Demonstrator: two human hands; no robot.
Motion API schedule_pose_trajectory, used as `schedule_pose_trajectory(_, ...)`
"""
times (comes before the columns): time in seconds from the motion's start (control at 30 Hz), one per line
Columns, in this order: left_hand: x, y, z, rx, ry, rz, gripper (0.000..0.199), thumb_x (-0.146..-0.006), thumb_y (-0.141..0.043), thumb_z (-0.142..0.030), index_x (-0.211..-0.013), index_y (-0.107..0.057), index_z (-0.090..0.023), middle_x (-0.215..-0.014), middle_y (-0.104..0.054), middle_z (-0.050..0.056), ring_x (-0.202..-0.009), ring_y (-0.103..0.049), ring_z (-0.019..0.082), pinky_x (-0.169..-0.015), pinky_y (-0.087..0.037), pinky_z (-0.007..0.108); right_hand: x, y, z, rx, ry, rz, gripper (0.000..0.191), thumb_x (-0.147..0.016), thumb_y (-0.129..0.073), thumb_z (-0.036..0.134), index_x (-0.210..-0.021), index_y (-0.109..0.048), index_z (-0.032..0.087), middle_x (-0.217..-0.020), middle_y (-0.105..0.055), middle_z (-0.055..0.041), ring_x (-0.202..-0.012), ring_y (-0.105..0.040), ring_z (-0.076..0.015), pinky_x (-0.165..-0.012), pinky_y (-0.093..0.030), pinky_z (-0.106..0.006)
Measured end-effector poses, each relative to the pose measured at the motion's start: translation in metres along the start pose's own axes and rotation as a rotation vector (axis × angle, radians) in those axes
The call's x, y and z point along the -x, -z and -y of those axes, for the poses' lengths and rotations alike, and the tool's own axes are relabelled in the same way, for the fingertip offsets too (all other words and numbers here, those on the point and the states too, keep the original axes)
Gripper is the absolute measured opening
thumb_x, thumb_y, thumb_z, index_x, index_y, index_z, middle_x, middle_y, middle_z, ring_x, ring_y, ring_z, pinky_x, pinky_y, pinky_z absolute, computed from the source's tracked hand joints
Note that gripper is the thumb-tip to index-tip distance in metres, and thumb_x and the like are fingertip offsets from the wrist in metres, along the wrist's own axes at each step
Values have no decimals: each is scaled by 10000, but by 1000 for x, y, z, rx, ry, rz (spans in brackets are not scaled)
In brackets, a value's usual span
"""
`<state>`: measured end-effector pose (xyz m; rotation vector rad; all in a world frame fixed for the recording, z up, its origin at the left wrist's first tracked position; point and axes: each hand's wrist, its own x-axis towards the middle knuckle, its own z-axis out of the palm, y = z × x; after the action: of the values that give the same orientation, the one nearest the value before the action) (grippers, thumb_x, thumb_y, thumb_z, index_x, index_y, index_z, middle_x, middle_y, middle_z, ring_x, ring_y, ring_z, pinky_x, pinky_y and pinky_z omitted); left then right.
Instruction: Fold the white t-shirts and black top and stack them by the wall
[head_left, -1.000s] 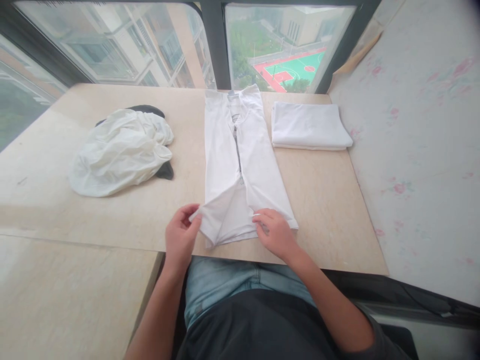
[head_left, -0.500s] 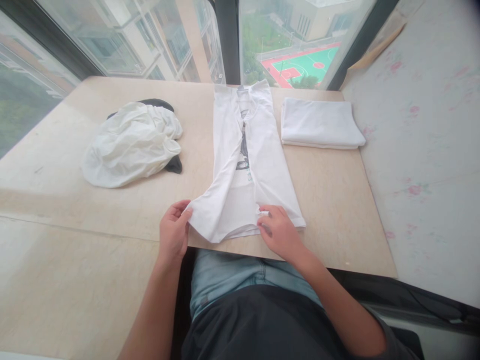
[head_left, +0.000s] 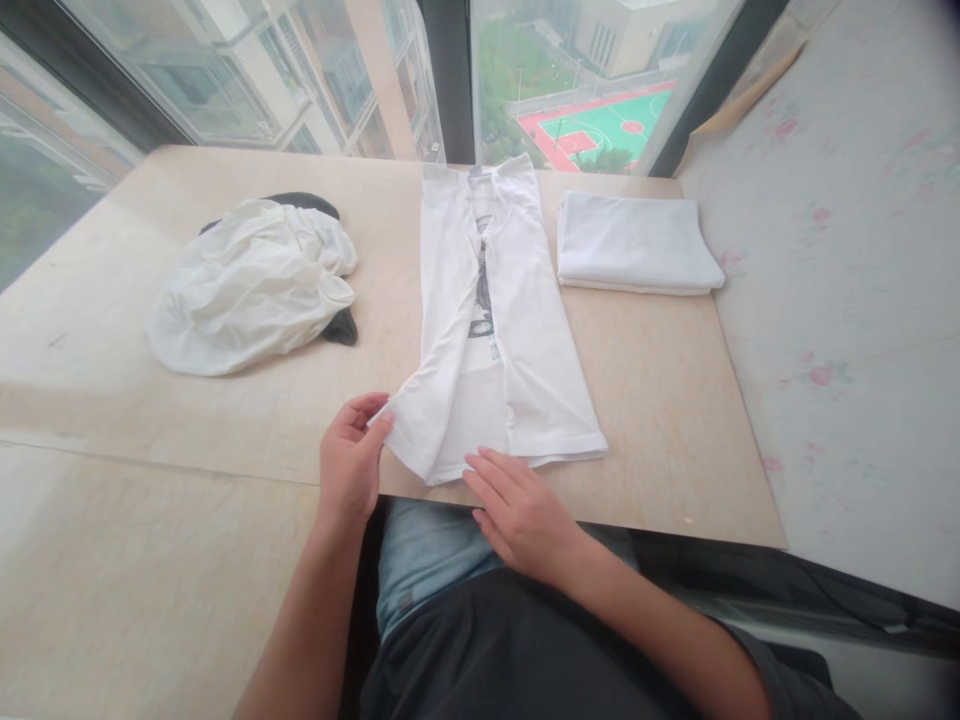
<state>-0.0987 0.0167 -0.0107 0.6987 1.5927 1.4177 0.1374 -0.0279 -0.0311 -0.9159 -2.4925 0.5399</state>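
Observation:
A white T-shirt (head_left: 469, 390) lies lengthwise on the wooden tabletop, its two sides folded inward so that a strip of dark print shows between them. Its collar points to the window and its hem lies by the near edge. My left hand (head_left: 352, 450) pinches the hem's left corner between thumb and fingers. At the middle of the hem is my right hand (head_left: 521, 515), fingers stretched out and nothing held. Its fingertips reach the cloth edge; whether they press on it I cannot tell.
A crumpled white garment (head_left: 255, 290) with black parts lies to the left. On the right is a folded white cloth (head_left: 637, 243), close to the flower-patterned wall (head_left: 840, 300). Windows border the far side of the tabletop (head_left: 660, 400).
My right hand has let go of the right fold's edge and moved left and nearer to me, to the hem's middle. My left hand keeps its pinch on the corner.

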Motion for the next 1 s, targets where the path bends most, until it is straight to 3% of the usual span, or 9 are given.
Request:
schedule_pose_trajectory(0.13, 12, -18, -4, -109, -95, 60, 347, -750, -771, -326, -1050, -667, -188, -1015, -683, 43, -891, -632, 164, -765, -506, 256, 1, -16, 20, 33, -67, 77, 598, -873, -659, 312, -1396, -497, 72, -1508, -435, -232, -1430, -351, -387, -1143, -372, -586)
schedule_pose_trajectory(0.23, 23, -33, -1, -232, -180, 192, 305, -819, -716, -326, -1088, -658, -195, -1060, -682, 60, -999, -640, 194, -847, -517, 292, 7, -11, 21, -52, -24, 47, 421, -929, -561, 240, -1332, -559, 119, -1402, -566, -161, -1334, -486, -304, -1114, -434, -482)
schedule_pose_trajectory(0.33, 35, -47, 6, -421, -305, 359, 292, -881, -646, -296, -1158, -629, -209, -1108, -680, 71, -1040, -646, 200, -898, -519, 328, 10, 1, 7, -110, -62, -98, 291, -958, -477, 153, -1200, -637, 155, -1212, -679, -101, -1134, -603, -227, -1016, -502, -381)
schedule_pose_trajectory(0.43, 44, -55, 17, -634, -458, 500, 310, -914, -593, -261, -1220, -586, -217, -1136, -673, 75, -1036, -642, 198, -907, -524, 351, 8, 8, -15, -24, -177, -209, 265, -952, -491, 142, -1157, -656, 167, -1183, -682, -104, -1116, -588, -251, -993, -489, -426)
schedule_pose_trajectory(0.5, 49, -56, 24, -750, -542, 557, 312, -929, -571, -258, -1238, -566, -217, -1141, -668, 81, -1055, -630, 211, -925, -520, 375, 5, 7, -29, 53, -236, -207, 277, -953, -501, 164, -1186, -650, 172, -1227, -664, -113, -1152, -563, -279, -991, -470, -465)
schedule_pose_trajectory(0.6, 53, -54, 34, -881, -639, 555, 311, -940, -558, -264, -1247, -554, -215, -1165, -660, 95, -1088, -613, 242, -945, -506, 414, 2, 3, -43, 108, -260, -170, 289, -950, -514, 188, -1207, -643, 168, -1236, -661, -118, -1139, -563, -284, -966, -461, -471)
schedule_pose_trajectory(0.73, 56, -52, 42, -971, -708, 524, 318, -929, -568, -249, -1245, -551, -215, -1172, -653, 100, -1080, -603, 251, -937, -495, 418, 0, 2, -51, 122, -247, -164, 266, -950, -486, 141, -1129, -677, 186, -1103, -709, -95, -1025, -603, -246, -912, -462, -424)
schedule_pose_trajectory(0.87, 60, -57, 45, -1085, -767, 501, 284, -906, -605, -252, -1185, -580, -203, -1155, -658, 101, -1059, -591, 271, -905, -470, 429, 1, 8, -58, 84, -214, -190, 266, -940, -472, 98, -1030, -702, 197, -988, -730, -65, -932, -632, -217, -866, -477, -397)
schedule_pose_trajectory(1.0, 63, -67, 43, -1074, -841, 453, 173, -913, -533, -148, -1051, -619, -206, -1027, -686, 75, -956, -601, 241, -854, -454, 399, 3, 17, -62, -15, -207, -258, 286, -920, -481, 89, -1033, -712, 214, -998, -731, -61, -957, -649, -207, -883, -514, -390)
